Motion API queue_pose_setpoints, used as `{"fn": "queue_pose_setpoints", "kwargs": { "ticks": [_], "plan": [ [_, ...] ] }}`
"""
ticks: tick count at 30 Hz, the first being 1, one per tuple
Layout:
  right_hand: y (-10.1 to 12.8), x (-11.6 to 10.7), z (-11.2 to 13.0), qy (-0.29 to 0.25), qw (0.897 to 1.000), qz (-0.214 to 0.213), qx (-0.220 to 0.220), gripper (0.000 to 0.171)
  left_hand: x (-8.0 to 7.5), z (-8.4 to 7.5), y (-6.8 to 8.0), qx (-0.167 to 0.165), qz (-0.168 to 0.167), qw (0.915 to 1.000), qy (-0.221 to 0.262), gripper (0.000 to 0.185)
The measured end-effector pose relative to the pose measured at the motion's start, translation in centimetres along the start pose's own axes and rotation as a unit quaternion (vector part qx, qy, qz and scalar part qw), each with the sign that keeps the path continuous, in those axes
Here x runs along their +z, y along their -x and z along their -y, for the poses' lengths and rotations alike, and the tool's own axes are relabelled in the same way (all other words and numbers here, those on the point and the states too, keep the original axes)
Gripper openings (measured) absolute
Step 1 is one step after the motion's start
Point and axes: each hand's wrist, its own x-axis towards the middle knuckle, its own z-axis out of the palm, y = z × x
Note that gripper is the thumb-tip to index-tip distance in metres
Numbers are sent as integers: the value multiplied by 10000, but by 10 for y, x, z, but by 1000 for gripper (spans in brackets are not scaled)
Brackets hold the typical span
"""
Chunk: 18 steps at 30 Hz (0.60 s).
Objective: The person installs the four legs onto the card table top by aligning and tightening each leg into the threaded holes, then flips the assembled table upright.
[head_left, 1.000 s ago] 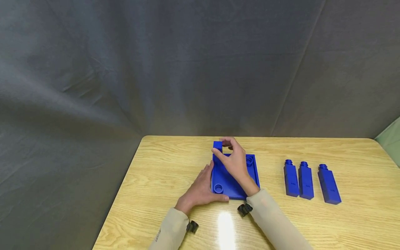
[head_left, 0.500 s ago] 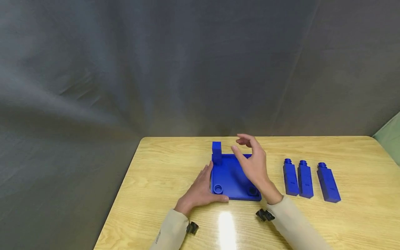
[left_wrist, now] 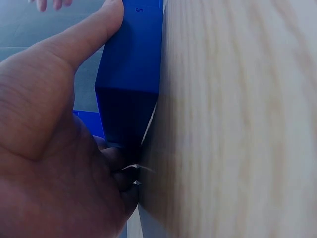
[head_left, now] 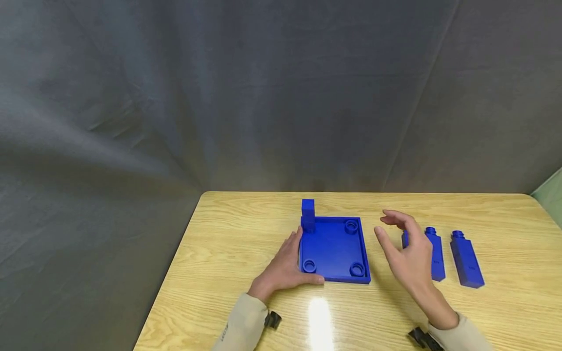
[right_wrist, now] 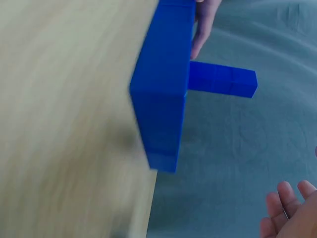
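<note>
A: Where does the blue base plate (head_left: 334, 249) sit?
B: Flat on the wooden tabletop (head_left: 228, 243), about the middle. It has round sockets at three corners, and a blue block (head_left: 308, 214) stands upright at its far left corner.

A: What is the left hand (head_left: 283, 269) doing?
B: It rests against the plate's left edge, fingers (head_left: 295, 242) laid straight along the side and the thumb along the near edge. The left wrist view shows the thumb (left_wrist: 94, 34) pressed on the blue wall. It clasps nothing; the fingers are relaxed.

A: And the right hand (head_left: 408, 258)?
B: It hangs above the tabletop between the plate and the blocks on the right, fingers loosely bent, holding nothing and touching nothing.

A: Which blocks?
B: Three blue blocks with round necks lie to the right. The nearest one (head_left: 405, 238) is mostly hidden behind the right hand; the middle block (head_left: 435, 253) and the outer block (head_left: 468, 258) lie just beyond it.

A: Anything else?
B: A grey cloth backdrop (head_left: 219, 97) hangs behind the tabletop.
</note>
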Motion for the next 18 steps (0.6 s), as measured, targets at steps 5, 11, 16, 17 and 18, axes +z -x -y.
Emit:
{"fn": "queue_pose_setpoints", "kwargs": {
  "ticks": [5,11,16,17,18],
  "plan": [
    [11,-22,-6,257,9996,-53,-125,46,0,0,0,11,-2,10000,1,142],
    [17,-45,-9,561,9984,-109,42,51,0,0,0,-11,-3,10000,4,142],
    [18,-59,-10,777,9964,-190,278,50,0,-1,1,-30,25,10000,17,142],
    [18,-61,-11,843,9957,-184,327,50,0,-1,1,-28,19,10000,11,142],
    [19,-62,-11,911,9950,-168,370,51,0,-2,1,-24,15,10000,10,142]
  ]
}}
